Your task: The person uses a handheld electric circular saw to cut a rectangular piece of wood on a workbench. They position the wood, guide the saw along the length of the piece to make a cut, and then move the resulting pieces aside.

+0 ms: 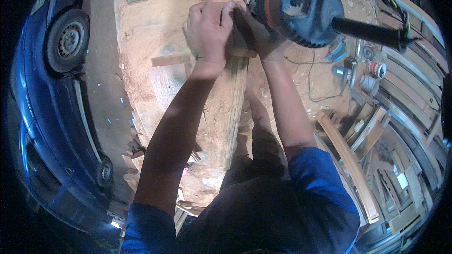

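Note:
My left hand [207, 30] is closed over a reddish-brown wooden block [242, 42] at the far end of a long wooden bench [212, 108]. Its thumb lies along the block's top, and the fingers bend over the far side. My right hand [270, 44] is at the block's right side, close to the left one. A corded power tool [306, 11], dark with a red band around its round motor housing, stands upright there. It hides most of my right fingers, so their grip does not show. A black cord sleeve [369, 33] juts from the tool's right.
A small board [167, 84] lies on the dusty bench. Left of the bench is a parked blue car [52, 127]. To the right are stacked timber [409, 99], a curved wooden piece [348, 164], a white tub [369, 84] and a loose cable [310, 82] on the floor.

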Available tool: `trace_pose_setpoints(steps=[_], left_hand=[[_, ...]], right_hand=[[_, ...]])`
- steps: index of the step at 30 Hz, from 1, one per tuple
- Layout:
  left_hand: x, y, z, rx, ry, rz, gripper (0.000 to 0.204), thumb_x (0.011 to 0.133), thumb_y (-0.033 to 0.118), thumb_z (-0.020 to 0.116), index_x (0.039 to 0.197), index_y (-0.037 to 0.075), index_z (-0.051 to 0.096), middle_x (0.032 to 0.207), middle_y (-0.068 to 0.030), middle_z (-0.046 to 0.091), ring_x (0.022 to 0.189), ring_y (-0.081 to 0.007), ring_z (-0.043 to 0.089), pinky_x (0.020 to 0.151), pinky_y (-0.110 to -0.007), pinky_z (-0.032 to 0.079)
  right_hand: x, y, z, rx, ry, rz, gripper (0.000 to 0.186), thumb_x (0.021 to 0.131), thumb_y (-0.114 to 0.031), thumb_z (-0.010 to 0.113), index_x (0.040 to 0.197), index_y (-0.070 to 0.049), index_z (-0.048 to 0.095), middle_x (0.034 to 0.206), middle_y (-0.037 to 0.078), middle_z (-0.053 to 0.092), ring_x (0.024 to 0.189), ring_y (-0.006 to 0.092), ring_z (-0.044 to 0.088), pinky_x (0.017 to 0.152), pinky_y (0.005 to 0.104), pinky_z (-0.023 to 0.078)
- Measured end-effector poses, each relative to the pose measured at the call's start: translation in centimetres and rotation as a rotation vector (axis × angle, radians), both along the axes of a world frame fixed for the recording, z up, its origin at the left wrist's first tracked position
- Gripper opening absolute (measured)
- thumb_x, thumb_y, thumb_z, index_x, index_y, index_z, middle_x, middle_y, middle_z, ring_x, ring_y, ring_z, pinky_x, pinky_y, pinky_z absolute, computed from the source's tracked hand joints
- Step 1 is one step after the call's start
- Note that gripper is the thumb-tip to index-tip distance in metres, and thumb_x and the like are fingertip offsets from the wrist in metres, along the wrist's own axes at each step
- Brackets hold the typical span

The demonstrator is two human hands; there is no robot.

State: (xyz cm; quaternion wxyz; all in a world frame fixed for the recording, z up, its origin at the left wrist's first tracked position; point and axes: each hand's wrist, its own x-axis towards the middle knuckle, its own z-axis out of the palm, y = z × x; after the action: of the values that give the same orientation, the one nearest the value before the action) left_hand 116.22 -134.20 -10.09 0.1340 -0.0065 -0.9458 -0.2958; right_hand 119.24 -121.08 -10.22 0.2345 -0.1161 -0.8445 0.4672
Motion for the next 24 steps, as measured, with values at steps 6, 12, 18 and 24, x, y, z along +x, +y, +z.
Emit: trace_pose_setpoints(steps=[6,12,18,24], left_hand=[[-0.2,-0.4,-0.1,-0.064,0.090,-0.173,0.031,0.092,0.042,0.072,0.112,0.019,0.075,0.105,-0.0099,0.065,0.095,-0.0344,0.063,0.084,-0.048,0.049],[1.0,0.5,2.7,-0.092,-0.008,-0.104,0.039,0.102,0.039,0.056,0.127,0.011,0.067,0.103,-0.0181,0.064,0.103,-0.0383,0.062,0.085,-0.046,0.051],[3.5,3.6,7.3,-0.132,-0.333,0.004,0.087,0.083,0.058,0.076,0.134,-0.009,0.054,0.133,-0.0260,0.055,0.122,-0.0439,0.052,0.106,-0.054,0.041],[2.9,0.1,10.4,-0.410,-0.614,-0.409,0.089,0.078,0.040,0.083,0.145,-0.004,0.046,0.153,-0.0291,0.039,0.143,-0.0479,0.034,0.118,-0.056,0.032]], right_hand=[[-1.3,0.6,0.1,0.049,0.115,-0.048,0.064,0.083,-0.023,0.084,0.135,-0.004,0.051,0.123,0.014,0.060,0.118,0.0334,0.052,0.107,0.0453,0.039],[-2.1,2.2,2.5,0.033,0.286,-0.149,0.068,0.081,-0.023,0.085,0.136,-0.003,0.050,0.125,0.016,0.059,0.119,0.0358,0.051,0.107,0.0472,0.039],[5.6,4.9,4.7,-1.334,0.177,-0.155,0.082,0.089,-0.062,0.059,0.145,-0.004,0.047,0.143,0.021,0.054,0.131,0.0372,0.053,0.116,0.0635,0.036],[17.8,9.4,4.2,-1.388,0.080,-0.108,0.077,0.092,-0.057,0.064,0.149,-0.008,0.047,0.147,0.015,0.056,0.134,0.0364,0.055,0.114,0.0641,0.039]])
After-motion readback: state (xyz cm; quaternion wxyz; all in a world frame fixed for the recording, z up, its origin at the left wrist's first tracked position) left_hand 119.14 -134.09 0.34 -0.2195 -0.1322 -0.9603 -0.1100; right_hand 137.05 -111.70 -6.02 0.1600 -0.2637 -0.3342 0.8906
